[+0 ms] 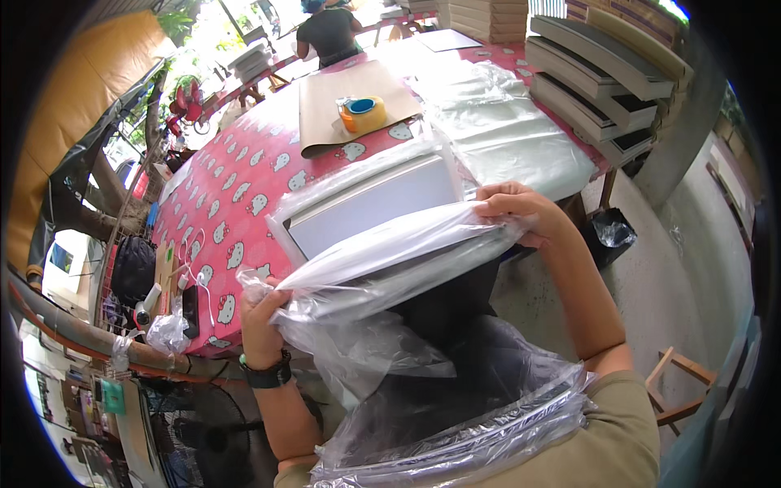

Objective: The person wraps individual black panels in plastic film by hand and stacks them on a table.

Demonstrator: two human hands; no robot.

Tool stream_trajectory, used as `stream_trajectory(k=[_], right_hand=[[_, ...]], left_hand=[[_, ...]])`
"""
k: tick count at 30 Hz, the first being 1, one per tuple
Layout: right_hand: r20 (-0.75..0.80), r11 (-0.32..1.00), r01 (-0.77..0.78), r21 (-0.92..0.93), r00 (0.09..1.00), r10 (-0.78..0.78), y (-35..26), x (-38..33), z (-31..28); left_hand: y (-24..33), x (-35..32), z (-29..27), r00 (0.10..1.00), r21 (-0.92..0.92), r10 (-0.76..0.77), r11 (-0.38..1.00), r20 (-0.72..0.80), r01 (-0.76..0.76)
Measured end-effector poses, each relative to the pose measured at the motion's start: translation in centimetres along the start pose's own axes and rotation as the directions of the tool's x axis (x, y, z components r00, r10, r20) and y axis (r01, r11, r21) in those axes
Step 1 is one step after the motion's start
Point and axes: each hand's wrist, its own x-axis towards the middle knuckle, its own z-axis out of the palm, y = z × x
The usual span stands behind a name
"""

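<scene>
A clear plastic bag (pixel 366 302) stretches between my hands at the near edge of the table. My left hand (pixel 262 321), with a dark watch on its wrist, is closed on the bag's left corner. The fingers of my right hand (pixel 517 210) pinch its right side. Inside or under the plastic, a flat pale rectangular panel (pixel 382 207) with a light border lies on the table; I cannot tell whether it is a book or a board. More loose clear plastic (pixel 455 435) with folded edges lies against my body.
A yellow-orange tape roll (pixel 363 114) sits on brown cardboard (pixel 321 106). Plastic sheets (pixel 508 134) lie at the right of the pink patterned table (pixel 236 183). Thick book-like blocks (pixel 590 85) are stacked beyond. A black bin (pixel 610 236) stands on the floor. Another person (pixel 328 37) is at the far end.
</scene>
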Motion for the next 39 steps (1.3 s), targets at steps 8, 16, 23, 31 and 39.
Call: stream_trajectory(k=[8,16,23,31,39], right_hand=[[-0.057,0.96,-0.18,0.212,0.979,0.196,11.3,-3.2,-5.7],[-0.525,0.721,-0.172,-0.672,0.797,-0.299,31.9,-5.0,-10.2],[-0.507,0.493,-0.264,-0.829,0.726,-0.464,27.4,-1.6,-10.1],[0.613,0.982,0.048,0.184,0.775,-0.153,9.1,-2.7,-1.1],[0.291,0.497,-0.06,-0.865,0.748,0.596,22.1,0.9,-4.3]], left_hand=[[-11.6,-4.6,-2.9,0.886,0.095,-0.372,0.928,0.277,0.36],[-25.7,-9.1,-2.0,0.969,0.328,-0.197,0.935,0.152,0.138],[-26.3,-5.4,-5.7,0.938,0.831,-0.131,0.435,-0.322,0.346],[2.5,-1.6,-18.5,0.035,0.989,0.997,0.058,-0.063,0.136],[5.0,-1.6,-1.3,0.944,-0.59,0.263,0.801,0.198,-0.099]])
